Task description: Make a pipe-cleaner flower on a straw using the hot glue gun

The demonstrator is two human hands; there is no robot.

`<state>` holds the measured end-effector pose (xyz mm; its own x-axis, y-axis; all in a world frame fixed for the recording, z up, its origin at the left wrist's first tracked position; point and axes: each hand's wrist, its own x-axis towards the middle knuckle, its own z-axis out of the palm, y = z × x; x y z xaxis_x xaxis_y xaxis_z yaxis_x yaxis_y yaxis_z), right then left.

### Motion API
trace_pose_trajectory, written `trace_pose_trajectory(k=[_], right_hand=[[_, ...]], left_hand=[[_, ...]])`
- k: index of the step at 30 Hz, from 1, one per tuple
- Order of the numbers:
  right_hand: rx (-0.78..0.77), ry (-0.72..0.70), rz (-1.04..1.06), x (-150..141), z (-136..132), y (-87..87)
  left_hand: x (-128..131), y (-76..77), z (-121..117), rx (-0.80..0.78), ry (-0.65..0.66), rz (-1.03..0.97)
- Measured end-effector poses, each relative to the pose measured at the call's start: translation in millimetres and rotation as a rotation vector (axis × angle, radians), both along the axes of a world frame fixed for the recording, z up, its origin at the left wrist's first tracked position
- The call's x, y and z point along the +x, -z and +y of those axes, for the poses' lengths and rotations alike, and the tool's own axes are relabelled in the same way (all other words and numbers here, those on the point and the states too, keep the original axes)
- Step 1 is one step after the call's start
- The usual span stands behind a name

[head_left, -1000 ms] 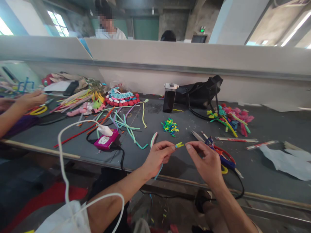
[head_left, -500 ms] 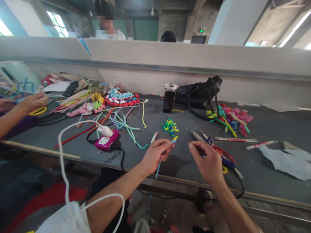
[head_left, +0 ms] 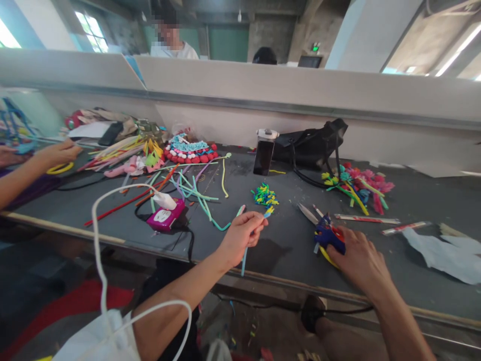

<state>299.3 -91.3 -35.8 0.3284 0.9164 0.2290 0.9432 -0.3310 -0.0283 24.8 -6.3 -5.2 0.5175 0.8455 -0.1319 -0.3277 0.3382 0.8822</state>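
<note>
My left hand [head_left: 244, 238] pinches a light-blue stem [head_left: 244, 263], which looks like a pipe cleaner, with small yellow pieces [head_left: 269, 211] at its upper tip. Just beyond the fingertips is a small pile of green, yellow and blue bits [head_left: 265, 194]. To the right, my right hand [head_left: 356, 255] is closed around a blue and red glue gun [head_left: 327, 235], with much of its handle covered by the palm and fingers. Silver scissor blades [head_left: 308, 214] poke out past the gun, and a yellow loop [head_left: 328, 256] shows beneath it.
A magenta box [head_left: 165, 218] with a white plug and cable stands left, near several loose pipe cleaners [head_left: 203, 198]. Behind are a phone [head_left: 264, 158] and black bag [head_left: 308, 148]. Fuzzy flowers [head_left: 370, 180] and torn paper [head_left: 443, 253] lie right. A co-worker's hand [head_left: 56, 153] is far left.
My right hand has moved right and down from beside the stem tip onto the glue gun. My left hand has drawn slightly left, still holding the stem, its tip now more upright.
</note>
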Motion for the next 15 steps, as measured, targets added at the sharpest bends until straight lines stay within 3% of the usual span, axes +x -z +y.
trace_pose_trajectory(k=[6, 12, 15], right_hand=[[0.001, -0.085, -0.015, 10, 2, 16.4], [-0.028, -0.002, -0.007, 7, 4, 13.0], [0.069, -0.001, 0.095, 10, 4, 8.0]], left_hand=[[1, 0.7, 0, 0.011, -0.01, 0.016], [0, 0.8, 1, 0.017, -0.016, 0.024], [-1, 0.1, 1, 0.018, -0.021, 0.021]])
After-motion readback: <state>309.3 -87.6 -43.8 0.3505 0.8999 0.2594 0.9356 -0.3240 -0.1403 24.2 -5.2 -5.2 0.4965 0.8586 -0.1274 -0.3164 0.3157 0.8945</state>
